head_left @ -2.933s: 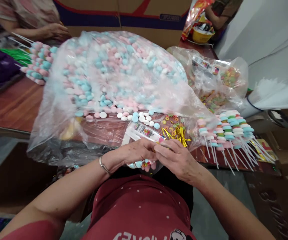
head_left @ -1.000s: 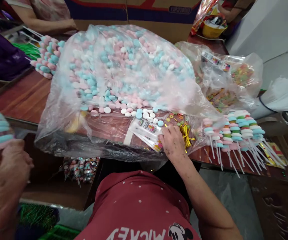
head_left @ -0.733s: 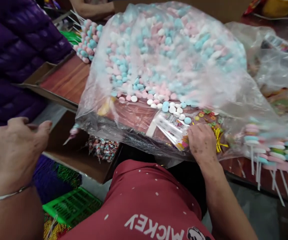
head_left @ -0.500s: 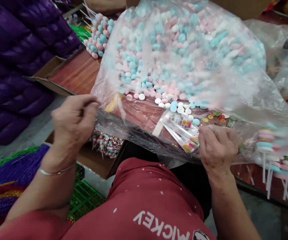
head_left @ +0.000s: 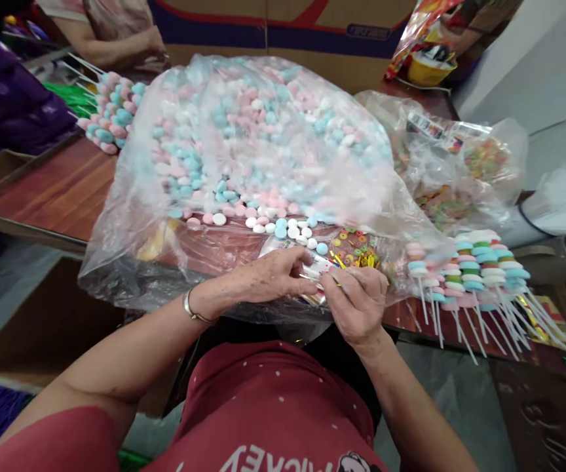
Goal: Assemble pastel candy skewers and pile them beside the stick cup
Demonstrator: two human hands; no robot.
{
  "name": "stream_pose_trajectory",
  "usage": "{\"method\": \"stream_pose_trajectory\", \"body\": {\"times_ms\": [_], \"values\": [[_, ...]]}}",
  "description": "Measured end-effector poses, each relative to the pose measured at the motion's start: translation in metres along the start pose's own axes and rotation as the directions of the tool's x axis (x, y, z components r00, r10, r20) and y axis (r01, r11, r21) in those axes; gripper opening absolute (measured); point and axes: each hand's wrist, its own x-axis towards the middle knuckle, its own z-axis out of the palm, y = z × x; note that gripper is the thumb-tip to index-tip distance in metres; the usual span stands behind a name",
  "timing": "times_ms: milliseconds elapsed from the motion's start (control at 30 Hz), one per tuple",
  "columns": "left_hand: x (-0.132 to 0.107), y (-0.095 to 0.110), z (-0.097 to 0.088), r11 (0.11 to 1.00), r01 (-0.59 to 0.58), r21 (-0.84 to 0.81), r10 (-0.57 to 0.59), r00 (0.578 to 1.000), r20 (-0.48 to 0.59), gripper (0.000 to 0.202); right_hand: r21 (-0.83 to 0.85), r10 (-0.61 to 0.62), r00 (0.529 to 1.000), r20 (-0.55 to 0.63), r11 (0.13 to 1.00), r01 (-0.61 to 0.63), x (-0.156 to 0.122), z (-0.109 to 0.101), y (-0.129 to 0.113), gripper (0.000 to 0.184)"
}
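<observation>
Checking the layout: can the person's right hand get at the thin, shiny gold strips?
Probably yes: the right hand is beside the gold strips, with nothing visibly between, though it seems to pinch a clear plastic packet.

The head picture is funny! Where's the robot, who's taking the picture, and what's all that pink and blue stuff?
There's no robot here. A person wears a camera on their head, looking down past their red shirt, so you see their own left hand and right hand.

On the brown table lies a big see-through bag of pink, blue and white pieces that look like sweets. Nearby are tiny colourful rings and shiny gold strips. Over to the right, stacked pieces sit on white sticks.

The right hand's fingers seem to pinch a clear printed wrapper. The left hand is close beside it, thumb and fingers apart.

The arm at the back belongs to somebody else.
</observation>
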Motion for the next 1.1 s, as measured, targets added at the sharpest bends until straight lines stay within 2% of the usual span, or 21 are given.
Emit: {"method": "stream_pose_trajectory", "body": {"times_ms": [67,133,200,267,333,400,433,500,600,700,800,933,1000,1100], "values": [[0.002,-0.004,-0.001,0.992,-0.015,-0.127,0.018,1.0,0.021,0.019,0.072,0.058,0.998,-0.008,0.996,-0.057,0.0,0.002,0.001,0.025],[0.003,-0.007,-0.002,0.977,-0.028,-0.213,0.027,1.0,-0.01,0.017,0.208,0.221,0.975,-0.034,0.955,-0.21,0.003,0.004,0.002,0.033],[0.003,-0.009,-0.002,0.973,-0.033,-0.227,0.026,0.999,-0.035,0.017,0.399,0.437,0.899,-0.004,0.825,-0.399,0.006,0.006,0.004,0.051],[0.002,-0.01,-0.002,0.981,-0.041,-0.189,0.038,0.999,-0.019,0.017,0.573,0.562,0.809,0.172,0.612,-0.546,0.009,0.006,0.005,0.056],[0.0,-0.011,-0.002,0.989,-0.057,-0.136,0.059,0.998,0.017,0.017,0.647,0.548,0.749,0.373,0.424,-0.633,0.01,0.004,0.005,0.039],[-0.002,-0.011,0.0,0.994,-0.07,-0.08,0.073,0.997,0.026,0.014,0.648,0.522,0.719,0.458,0.357,-0.672,0.012,0.001,0.004,0.018],[-0.003,-0.01,0.0,0.996,-0.075,-0.043,0.076,0.997,0.017,0.013,0.643,0.524,0.719,0.458,0.364,-0.674,0.013,0.0,0.003,0.011],[-0.006,-0.009,0.002,0.993,-0.104,0.047,0.106,0.994,-0.032,0.013,0.628,0.531,0.734,0.425,0.411,-0.661,0.015,-0.004,0.001,0.01],[-0.009,-0.007,0.005,0.958,-0.195,0.211,0.22,0.97,-0.102,0.02,0.6,0.515,0.777,0.363,0.509,-0.617,0.018,-0.007,-0.001,0.016],[-0.011,-0.008,0.007,0.923,-0.247,0.295,0.293,0.948,-0.122,0.028,0.566,0.486,0.828,0.278,0.614,-0.551,0.018,-0.006,-0.003,0.024],[-0.011,-0.012,0.01,0.936,-0.248,0.249,0.283,0.953,-0.113,0.033,0.531,0.471,0.859,0.203,0.684,-0.5,0.015,-0.003,-0.005,0.034],[-0.015,-0.017,0.015,0.983,-0.169,0.066,0.178,0.969,-0.172,0.021,0.488,0.46,0.877,0.14,0.738,-0.466,0.012,-0.002,-0.01,0.04],[-0.017,-0.019,0.015,0.988,-0.146,0.042,0.152,0.967,-0.203,0.02,0.468,0.467,0.872,0.144,0.745,-0.476,0.012,-0.004,-0.013,0.043],[-0.021,-0.02,0.017,0.979,-0.184,0.094,0.199,0.96,-0.198,0.024,0.443,0.48,0.855,0.196,0.735,-0.514,0.012,-0.011,-0.017,0.045]]}}
